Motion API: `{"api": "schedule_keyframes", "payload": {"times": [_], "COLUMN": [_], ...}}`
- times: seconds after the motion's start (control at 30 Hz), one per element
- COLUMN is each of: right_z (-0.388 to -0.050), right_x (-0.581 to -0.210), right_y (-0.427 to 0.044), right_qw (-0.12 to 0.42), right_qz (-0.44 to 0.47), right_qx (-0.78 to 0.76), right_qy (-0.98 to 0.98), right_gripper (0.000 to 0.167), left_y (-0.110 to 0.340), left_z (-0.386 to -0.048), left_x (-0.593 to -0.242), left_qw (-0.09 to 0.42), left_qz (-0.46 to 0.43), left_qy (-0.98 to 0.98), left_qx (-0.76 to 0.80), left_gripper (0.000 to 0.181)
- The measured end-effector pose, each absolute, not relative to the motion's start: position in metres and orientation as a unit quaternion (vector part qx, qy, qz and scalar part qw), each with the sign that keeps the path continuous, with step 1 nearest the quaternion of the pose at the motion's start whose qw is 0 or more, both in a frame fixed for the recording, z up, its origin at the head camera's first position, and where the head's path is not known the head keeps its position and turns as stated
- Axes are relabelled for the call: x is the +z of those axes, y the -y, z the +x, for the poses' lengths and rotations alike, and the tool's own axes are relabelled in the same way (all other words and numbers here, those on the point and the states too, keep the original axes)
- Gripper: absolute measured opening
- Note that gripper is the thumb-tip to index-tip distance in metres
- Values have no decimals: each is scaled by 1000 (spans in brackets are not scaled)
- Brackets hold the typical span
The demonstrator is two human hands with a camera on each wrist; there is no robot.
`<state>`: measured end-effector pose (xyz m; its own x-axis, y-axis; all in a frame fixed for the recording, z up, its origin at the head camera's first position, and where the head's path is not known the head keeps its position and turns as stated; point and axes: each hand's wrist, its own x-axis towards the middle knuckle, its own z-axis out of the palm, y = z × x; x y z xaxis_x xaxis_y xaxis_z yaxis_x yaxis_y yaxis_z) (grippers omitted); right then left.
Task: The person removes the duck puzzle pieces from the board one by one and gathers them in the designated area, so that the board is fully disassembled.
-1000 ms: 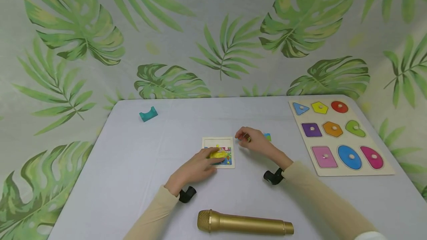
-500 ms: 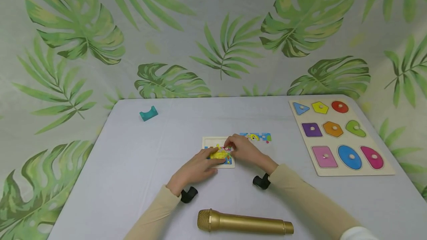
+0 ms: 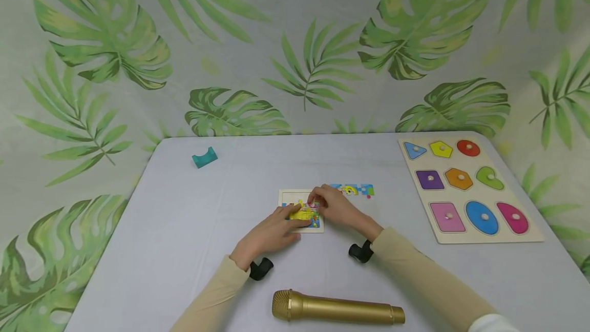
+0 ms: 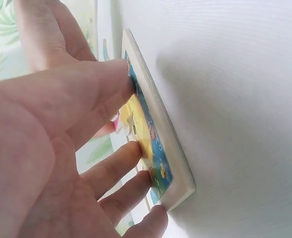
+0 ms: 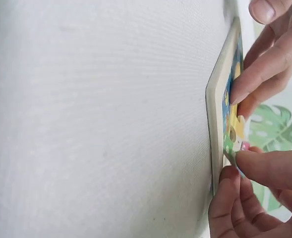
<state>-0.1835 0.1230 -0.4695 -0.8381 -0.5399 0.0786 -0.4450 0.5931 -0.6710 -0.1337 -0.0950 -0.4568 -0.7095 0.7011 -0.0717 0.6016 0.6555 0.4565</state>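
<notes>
A small framed puzzle (image 3: 301, 192) lies at the middle of the table, its lower part filled with a yellow, blue and pink picture. My left hand (image 3: 272, 230) rests on the picture with spread fingers, also visible in the left wrist view (image 4: 61, 119). At the frame's right side, my right hand (image 3: 338, 206) pinches a puzzle piece (image 5: 233, 151) between thumb and fingers, tilted at the picture's edge in the right wrist view. More puzzle pieces (image 3: 367, 189) lie in a row behind the right hand.
A board of coloured knobbed shapes (image 3: 440, 235) lies at the right. Near the front edge is a gold microphone (image 3: 338, 310). At the back left sits a teal curved block (image 3: 205, 158). Leaf-patterned cloth (image 3: 318, 50) hangs behind the table.
My right hand has moved left from beside the puzzle onto its right edge, bringing the piece along and uncovering the row of pieces behind. My left hand has stayed almost still.
</notes>
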Motion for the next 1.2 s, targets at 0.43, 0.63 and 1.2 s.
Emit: {"api": "schedule_keyframes", "payload": {"times": [0.43, 0.63, 1.2], "right_z": [-189, -188, -175], "right_x": [-471, -466, -465], "right_y": [-134, -160, -247], "right_qw": [127, 153, 112], "right_qz": [-224, -190, -83], "right_qx": [-476, -505, -432], "right_qy": [-841, -828, -891], "right_gripper": [29, 28, 16], "left_y": [92, 92, 93], "left_z": [-134, -132, -132], "left_x": [-455, -454, -456], "left_qw": [110, 115, 127], "left_qz": [374, 367, 348], "left_qy": [-902, -904, -906], "left_qx": [185, 187, 206], "left_gripper": [38, 39, 38]}}
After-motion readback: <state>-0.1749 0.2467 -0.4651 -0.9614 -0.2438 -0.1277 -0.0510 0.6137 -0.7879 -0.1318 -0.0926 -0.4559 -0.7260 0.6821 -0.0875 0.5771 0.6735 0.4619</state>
